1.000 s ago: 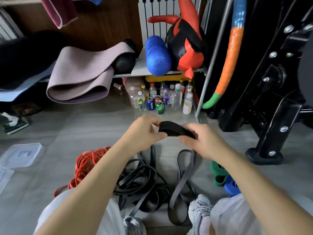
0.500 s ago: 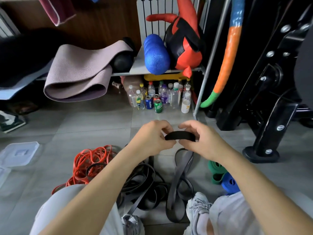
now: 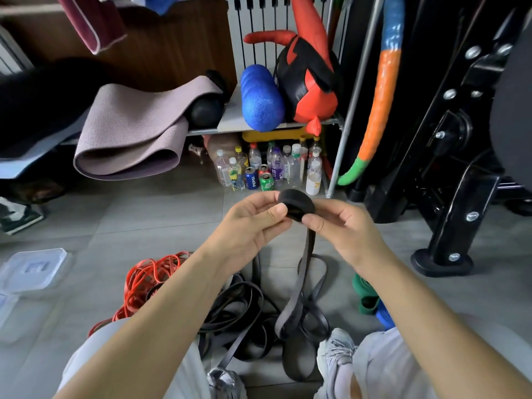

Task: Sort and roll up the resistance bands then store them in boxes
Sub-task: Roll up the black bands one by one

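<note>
A black resistance band (image 3: 296,204) is partly wound into a small roll that I hold up between both hands. My left hand (image 3: 253,226) pinches the roll's left side with thumb and fingers. My right hand (image 3: 342,228) pinches its right side. The band's loose tail (image 3: 302,277) hangs down to the floor between my knees. Below lie a tangle of black bands (image 3: 241,321), a heap of red bands (image 3: 144,283) to the left, and rolled green (image 3: 365,292) and blue (image 3: 384,316) bands to the right.
Clear plastic box lids (image 3: 31,269) lie on the grey tile floor at the left. Bottles and cans (image 3: 264,171) stand under a shelf holding a folded mat (image 3: 129,133) and a blue foam roller (image 3: 259,99). A black machine frame (image 3: 449,174) stands at the right.
The flat folded end of the black band has become a rounder, thicker roll between my hands. Both hands have risen slightly and the tail hangs straighter.
</note>
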Available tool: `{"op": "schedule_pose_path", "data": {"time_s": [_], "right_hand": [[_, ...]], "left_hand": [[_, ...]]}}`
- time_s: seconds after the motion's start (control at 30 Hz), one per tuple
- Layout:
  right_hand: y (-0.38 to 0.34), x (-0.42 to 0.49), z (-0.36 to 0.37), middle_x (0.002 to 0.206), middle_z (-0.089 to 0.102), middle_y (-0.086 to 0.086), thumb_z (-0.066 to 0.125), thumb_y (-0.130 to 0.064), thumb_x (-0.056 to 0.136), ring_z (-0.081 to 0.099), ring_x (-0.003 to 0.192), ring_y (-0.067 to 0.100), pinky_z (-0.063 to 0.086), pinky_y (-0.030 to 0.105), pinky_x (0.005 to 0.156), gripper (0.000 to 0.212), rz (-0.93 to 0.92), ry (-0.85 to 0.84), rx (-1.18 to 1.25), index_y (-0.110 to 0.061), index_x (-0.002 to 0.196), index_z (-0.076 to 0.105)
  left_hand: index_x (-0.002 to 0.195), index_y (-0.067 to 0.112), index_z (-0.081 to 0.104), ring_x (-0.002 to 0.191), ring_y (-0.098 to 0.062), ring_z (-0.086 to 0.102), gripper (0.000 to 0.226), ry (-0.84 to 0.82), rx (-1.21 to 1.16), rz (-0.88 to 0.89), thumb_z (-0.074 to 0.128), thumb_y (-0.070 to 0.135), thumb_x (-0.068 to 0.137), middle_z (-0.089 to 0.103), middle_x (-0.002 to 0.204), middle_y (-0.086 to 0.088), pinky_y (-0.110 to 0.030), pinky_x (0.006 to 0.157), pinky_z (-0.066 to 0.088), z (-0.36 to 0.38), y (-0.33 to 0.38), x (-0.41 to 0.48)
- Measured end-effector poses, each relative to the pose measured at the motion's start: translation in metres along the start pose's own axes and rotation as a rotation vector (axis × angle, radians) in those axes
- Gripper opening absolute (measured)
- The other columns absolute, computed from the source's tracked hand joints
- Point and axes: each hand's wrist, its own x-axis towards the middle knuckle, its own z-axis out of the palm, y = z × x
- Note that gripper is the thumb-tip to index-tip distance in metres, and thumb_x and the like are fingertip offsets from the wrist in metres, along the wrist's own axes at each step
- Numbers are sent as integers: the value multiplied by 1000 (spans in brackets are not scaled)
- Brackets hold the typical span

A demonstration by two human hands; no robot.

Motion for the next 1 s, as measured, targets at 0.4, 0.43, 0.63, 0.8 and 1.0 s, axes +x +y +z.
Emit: {"op": "schedule_pose_path", "data": {"time_s": [0.4, 0.43, 0.63, 0.8, 1.0], "right_hand": [[2, -1, -1, 83, 74, -6, 72, -9, 78, 69, 81, 12, 54, 27, 81, 28, 22, 15, -158, -36, 85, 67], [1, -2, -1, 84, 74, 1, 73, -9, 78, 68, 81, 16, 54, 30, 80, 28, 22, 27, -149, -36, 84, 67], [7, 0, -8, 61, 52, -6, 65, -20, 85, 49, 56, 14, 34, 25, 50, 6, -2, -107, -774, -26, 83, 65], [14, -3, 0, 69, 43, -8, 65, -19, 83, 48, 69, 18, 32, 28, 57, 6, -49, -262, -965, -16, 87, 66], [1, -1, -9, 84, 68, -8, 74, -17, 77, 62, 78, 9, 47, 18, 70, 20, -2, -82, -586, -28, 92, 69]], "left_hand": [[98, 3, 59, 83, -12, 68, 15, 96, -24, 28, 53, 1, 84, 71, 86, -4, -19, 74, 54, 6, -5, 3], [99, 3, 59, 83, -12, 68, 15, 94, -18, 12, 53, 1, 85, 71, 88, -5, -20, 74, 54, 7, -6, 4], [127, 20, 51, 95, -6, 52, 46, 200, 1228, 213, 67, 12, 84, 50, 123, 2, -23, 86, 46, 3, -13, 4], [109, 16, 62, 102, -22, 53, 25, -50, 1666, 213, 63, 25, 85, 57, 105, -2, -32, 83, 43, 5, -29, 2], [90, 30, 64, 73, -12, 55, 18, 190, 1225, 127, 74, 24, 76, 58, 75, 10, -26, 68, 45, 9, -8, 2]]}}
